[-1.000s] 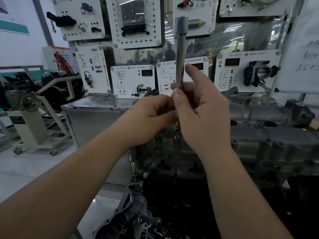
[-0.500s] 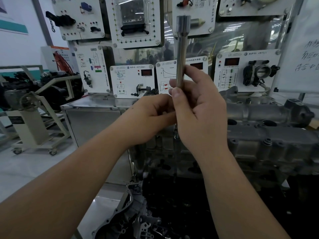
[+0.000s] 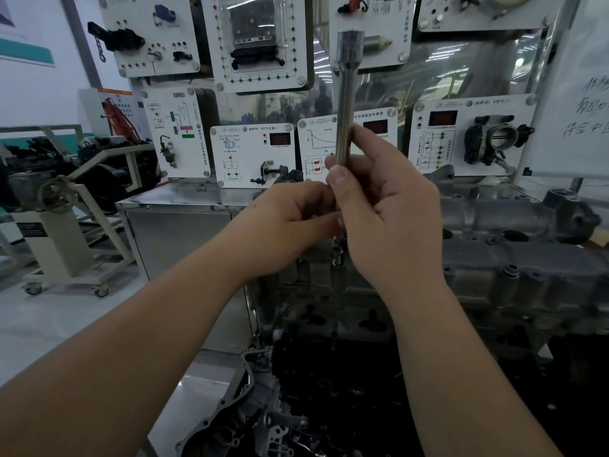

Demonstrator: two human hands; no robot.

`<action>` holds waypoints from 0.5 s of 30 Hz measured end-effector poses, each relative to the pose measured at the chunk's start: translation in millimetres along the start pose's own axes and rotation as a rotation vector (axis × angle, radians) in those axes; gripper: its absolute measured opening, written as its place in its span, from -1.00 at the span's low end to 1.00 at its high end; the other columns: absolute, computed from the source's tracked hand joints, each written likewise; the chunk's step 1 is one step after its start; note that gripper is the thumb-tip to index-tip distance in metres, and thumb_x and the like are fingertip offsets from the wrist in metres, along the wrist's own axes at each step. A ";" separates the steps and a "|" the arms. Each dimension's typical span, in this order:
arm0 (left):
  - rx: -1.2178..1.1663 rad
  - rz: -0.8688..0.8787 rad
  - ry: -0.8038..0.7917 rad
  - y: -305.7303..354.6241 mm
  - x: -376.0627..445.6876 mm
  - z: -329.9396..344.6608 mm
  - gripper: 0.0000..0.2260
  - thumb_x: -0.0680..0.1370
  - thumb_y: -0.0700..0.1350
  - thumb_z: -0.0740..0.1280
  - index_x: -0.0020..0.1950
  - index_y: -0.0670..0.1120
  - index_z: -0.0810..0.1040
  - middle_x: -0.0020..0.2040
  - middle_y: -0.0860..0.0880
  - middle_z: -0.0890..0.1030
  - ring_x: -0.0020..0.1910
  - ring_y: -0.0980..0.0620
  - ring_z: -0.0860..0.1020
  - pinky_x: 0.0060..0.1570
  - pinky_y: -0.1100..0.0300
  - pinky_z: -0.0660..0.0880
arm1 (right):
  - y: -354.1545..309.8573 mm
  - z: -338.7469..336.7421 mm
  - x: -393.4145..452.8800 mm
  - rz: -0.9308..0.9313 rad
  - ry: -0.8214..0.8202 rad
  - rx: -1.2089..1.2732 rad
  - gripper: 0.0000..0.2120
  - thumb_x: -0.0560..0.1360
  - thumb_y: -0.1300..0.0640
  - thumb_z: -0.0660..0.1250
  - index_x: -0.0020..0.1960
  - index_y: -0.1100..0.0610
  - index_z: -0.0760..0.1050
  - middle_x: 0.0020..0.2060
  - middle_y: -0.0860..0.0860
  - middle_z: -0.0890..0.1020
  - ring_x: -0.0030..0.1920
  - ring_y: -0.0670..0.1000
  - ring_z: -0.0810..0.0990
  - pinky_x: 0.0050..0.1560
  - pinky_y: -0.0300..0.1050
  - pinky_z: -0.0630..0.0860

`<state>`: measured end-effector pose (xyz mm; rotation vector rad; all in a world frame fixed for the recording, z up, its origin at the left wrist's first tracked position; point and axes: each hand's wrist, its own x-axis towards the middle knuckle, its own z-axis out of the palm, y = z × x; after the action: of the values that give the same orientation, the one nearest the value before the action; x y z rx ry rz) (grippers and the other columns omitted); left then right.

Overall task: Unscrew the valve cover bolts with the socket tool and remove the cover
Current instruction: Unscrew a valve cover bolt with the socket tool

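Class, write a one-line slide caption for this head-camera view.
Both hands, right hand and left hand, grip an upright long silver steel socket tool above a grey cast-metal engine valve cover.

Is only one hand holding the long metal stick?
No, both the left hand and the right hand grip the upright socket tool in front of the engine.

Whiteboard (image 3: 583, 103) at right carried handwritten Chinese chars, partly cut off. Printed Chinese headings on sensor panels (image 3: 253, 153) were too small to read reliably.
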<state>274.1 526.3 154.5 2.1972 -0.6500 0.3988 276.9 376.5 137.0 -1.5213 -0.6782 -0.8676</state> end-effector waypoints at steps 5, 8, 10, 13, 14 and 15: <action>-0.022 0.019 0.025 1.2 -0.8 2.6 -0.85 0.56 -0.14 0.44 0.13 -0.07 0.65 0.00 -0.16 0.69 0.00 -0.23 0.64 0.03 -0.12 0.54 | -1.1 0.8 0.7 -0.048 0.042 -0.122 -0.73 0.54 0.14 0.42 0.24 0.10 0.64 -0.04 -0.08 0.71 0.00 -0.07 0.67 0.06 -0.01 0.63; -0.010 0.009 0.016 1.0 -1.7 1.8 -0.86 0.61 -0.12 0.40 0.09 -0.16 0.64 -0.06 -0.19 0.69 -0.10 -0.25 0.64 -0.06 -0.17 0.60 | -1.1 1.2 -0.9 -0.059 0.054 -0.128 -0.76 0.57 0.19 0.38 0.23 0.13 0.63 -0.04 -0.07 0.70 -0.02 -0.08 0.67 0.04 -0.01 0.64; -0.012 -0.001 0.015 0.6 -2.3 -0.3 -0.92 0.64 -0.09 0.36 0.01 -0.03 0.64 -0.20 -0.12 0.66 -0.29 -0.07 0.60 -0.23 0.05 0.58 | -0.4 0.0 -0.9 -0.040 0.034 -0.093 -0.73 0.59 0.19 0.34 0.27 0.12 0.61 -0.04 -0.10 0.70 -0.02 -0.11 0.67 0.01 0.01 0.65; -0.014 0.011 0.010 0.9 -1.9 -1.0 -0.93 0.64 -0.10 0.36 0.04 -0.01 0.64 -0.19 -0.13 0.67 -0.27 -0.06 0.61 -0.20 0.05 0.59 | -0.2 -2.0 0.1 0.003 0.007 -0.022 -0.65 0.60 0.18 0.31 0.38 0.09 0.55 0.02 -0.10 0.71 0.03 -0.10 0.68 0.01 0.04 0.67; -0.011 0.013 0.006 1.4 -1.6 -0.7 -0.91 0.63 -0.12 0.37 0.09 -0.07 0.65 -0.10 -0.16 0.70 -0.16 -0.16 0.65 -0.08 -0.08 0.62 | -0.9 -2.3 0.1 -0.001 0.002 -0.015 -0.64 0.59 0.18 0.32 0.39 0.09 0.54 0.02 -0.10 0.71 0.01 -0.09 0.69 0.00 0.03 0.67; -0.011 0.017 0.004 2.8 -1.8 -0.2 -0.88 0.62 -0.14 0.39 0.13 -0.11 0.64 -0.02 -0.18 0.70 -0.04 -0.24 0.66 0.02 -0.18 0.61 | -1.8 -2.2 -0.1 -0.011 0.000 -0.013 -0.64 0.59 0.18 0.33 0.38 0.09 0.54 0.02 -0.10 0.70 0.01 -0.08 0.69 0.00 0.01 0.67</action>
<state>271.0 525.5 155.5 2.1810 -0.6672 0.4071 275.0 374.6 138.0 -1.5310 -0.6826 -0.8818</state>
